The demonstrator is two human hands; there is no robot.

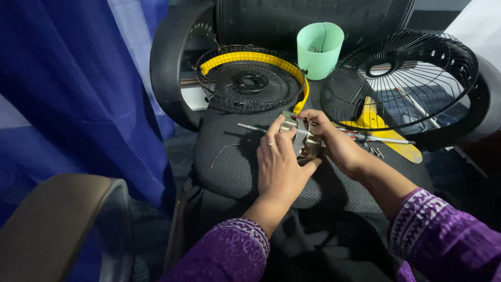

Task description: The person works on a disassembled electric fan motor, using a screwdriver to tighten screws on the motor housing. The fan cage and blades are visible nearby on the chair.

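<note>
Fig. Head view, both hands at work over a chair seat (235, 167).

Motor (302, 140): small metal unit w/ shaft sticking out to the left, resting on the mesh seat at centre. Seat serves as bench; soft mesh likely keeps small parts from rolling off.

Left hand (279, 164): fingers curled narrow round the motor's near side, thumb below, ring on one finger. Grip looks like a steadying hold, pressing the unit down to the seat.

Right hand (334, 141): closed on the motor's far side from the right; fingertips pinch at its top edge. Exactly what the tips touch can't be told, hidden by the fingers.

Parts laid out behind, prob. within reach: rear grille (249, 79) w/ yellow rim, leaning on the chair back; front grille (402, 78) at right, tilted over a yellow blade (383, 128). Screwdriver (381, 138) lies just beside the right hand; a few screws (376, 152) near its shaft. Green cup (320, 48) stands between the grilles. Thin wire (224, 151) lies left of the motor. Blue cloth (78, 94) hangs at left.
</note>
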